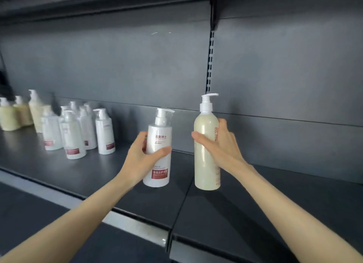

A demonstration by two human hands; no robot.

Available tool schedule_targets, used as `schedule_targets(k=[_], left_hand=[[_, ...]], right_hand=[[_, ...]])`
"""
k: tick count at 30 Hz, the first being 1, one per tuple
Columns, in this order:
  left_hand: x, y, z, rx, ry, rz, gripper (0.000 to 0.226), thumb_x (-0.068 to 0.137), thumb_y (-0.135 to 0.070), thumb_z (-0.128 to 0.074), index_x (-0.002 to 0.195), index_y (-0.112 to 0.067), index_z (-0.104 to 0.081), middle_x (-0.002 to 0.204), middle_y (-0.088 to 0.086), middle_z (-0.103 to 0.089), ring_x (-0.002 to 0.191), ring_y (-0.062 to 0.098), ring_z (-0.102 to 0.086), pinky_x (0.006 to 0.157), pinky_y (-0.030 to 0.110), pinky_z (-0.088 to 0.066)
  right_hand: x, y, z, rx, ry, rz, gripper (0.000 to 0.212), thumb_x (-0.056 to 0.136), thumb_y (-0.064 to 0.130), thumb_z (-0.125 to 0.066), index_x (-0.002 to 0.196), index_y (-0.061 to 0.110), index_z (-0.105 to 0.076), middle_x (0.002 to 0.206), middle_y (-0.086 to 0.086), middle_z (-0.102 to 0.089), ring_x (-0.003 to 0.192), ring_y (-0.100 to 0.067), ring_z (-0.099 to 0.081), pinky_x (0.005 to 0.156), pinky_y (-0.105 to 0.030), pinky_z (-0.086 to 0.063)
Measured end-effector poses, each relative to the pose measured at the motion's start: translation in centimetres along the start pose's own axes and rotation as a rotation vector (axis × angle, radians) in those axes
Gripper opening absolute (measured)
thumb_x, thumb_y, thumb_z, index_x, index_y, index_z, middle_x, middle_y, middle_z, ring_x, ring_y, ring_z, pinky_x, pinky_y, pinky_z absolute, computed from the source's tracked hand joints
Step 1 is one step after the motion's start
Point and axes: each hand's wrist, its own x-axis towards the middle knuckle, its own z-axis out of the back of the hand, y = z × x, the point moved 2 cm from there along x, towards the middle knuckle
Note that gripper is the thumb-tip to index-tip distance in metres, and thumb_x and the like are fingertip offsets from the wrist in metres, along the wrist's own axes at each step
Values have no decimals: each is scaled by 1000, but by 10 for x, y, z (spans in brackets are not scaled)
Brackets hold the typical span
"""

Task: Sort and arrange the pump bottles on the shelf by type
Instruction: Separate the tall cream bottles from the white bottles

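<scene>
My left hand point(142, 158) grips a white pump bottle with a red label point(159, 137) around its middle, upright near the centre of the dark shelf point(82, 176). Just to its right, my right hand point(222, 146) holds a taller pale-yellow pump bottle point(205, 158), also upright. Whether either bottle touches the shelf or hangs just above it I cannot tell. At the far left stands a group of several white bottles point(78, 131), and behind them a cluster of yellow bottles point(17, 115).
The shelf's metal front edge point(125, 223) runs diagonally below my arms. A seam point(182, 201) splits it into two panels. A slotted upright point(210, 62) rises on the grey back wall, and another shelf point(98, 1) overhangs above.
</scene>
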Motion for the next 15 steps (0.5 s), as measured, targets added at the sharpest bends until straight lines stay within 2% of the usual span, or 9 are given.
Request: schedule_targets(k=[5, 10, 15], left_hand=[[2, 33, 99, 35, -41, 49, 34, 77, -19, -75, 103, -26, -53, 96, -4, -68, 87, 10, -67, 71, 24, -52], [25, 62, 167, 76, -54, 121, 41, 75, -20, -78, 108, -22, -55, 101, -1, -68, 94, 16, -66, 81, 34, -55], [62, 89, 209, 117, -109, 164, 48, 71, -21, -81, 111, -18, -56, 102, -3, -66, 95, 20, -66, 87, 42, -54]], right_hand=[[-3, 47, -95, 18, 64, 34, 55, 78, 52, -67, 112, 22, -38, 94, 9, -56, 83, -10, -60, 73, -36, -53], [13, 75, -162, -4, 126, 22, 57, 74, 56, -67, 110, 23, -38, 96, 6, -57, 86, -17, -62, 77, -44, -55], [39, 90, -207, 5, 158, 29, 56, 74, 55, -68, 108, 21, -38, 98, 3, -57, 88, -20, -61, 78, -44, -54]])
